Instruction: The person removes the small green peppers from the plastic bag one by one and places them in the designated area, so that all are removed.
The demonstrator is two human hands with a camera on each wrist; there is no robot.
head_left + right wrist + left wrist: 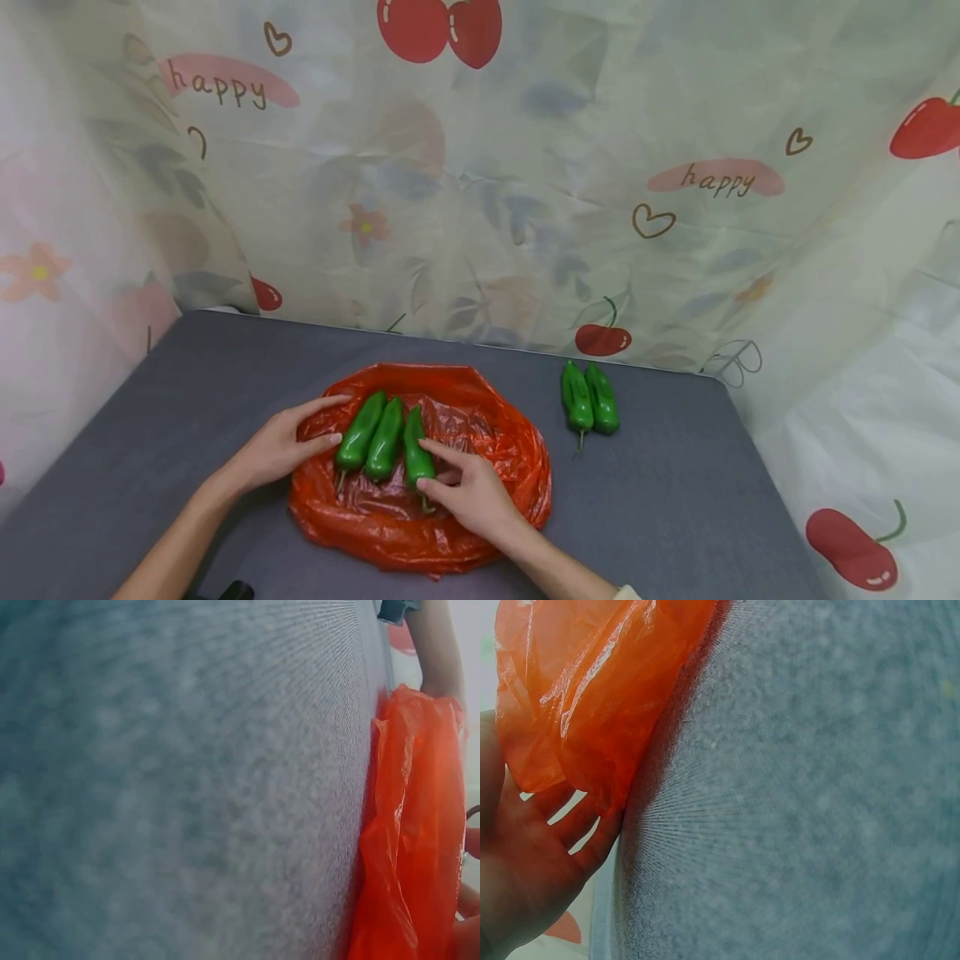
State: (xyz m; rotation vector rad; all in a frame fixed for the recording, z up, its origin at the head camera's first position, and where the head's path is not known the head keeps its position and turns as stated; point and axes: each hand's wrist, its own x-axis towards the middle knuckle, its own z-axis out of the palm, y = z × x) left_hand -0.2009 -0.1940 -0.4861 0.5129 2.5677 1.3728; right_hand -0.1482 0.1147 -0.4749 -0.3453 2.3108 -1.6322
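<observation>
Three green chili peppers (384, 440) lie side by side inside a red plastic bag (420, 550) whose mouth is spread wide on the table. My right hand (474, 498) reaches over the bag and pinches the rightmost pepper (417, 450) between thumb and fingers, its stem toward me. At the bag's left rim is my left hand (279, 446), fingers extended and thumb tip beside the leftmost pepper (362, 433). In the left wrist view, its fingers (592, 844) are spread against the outside of the bag (622, 697). The right wrist view shows the bag's side (412, 840), largely hiding the right fingers.
Two more green peppers (588, 398) lie together on the dark grey table (660, 500), right of the bag. A patterned curtain (480, 250) hangs behind the table and along both sides. A small black object (237, 591) shows at the bottom edge near the left forearm.
</observation>
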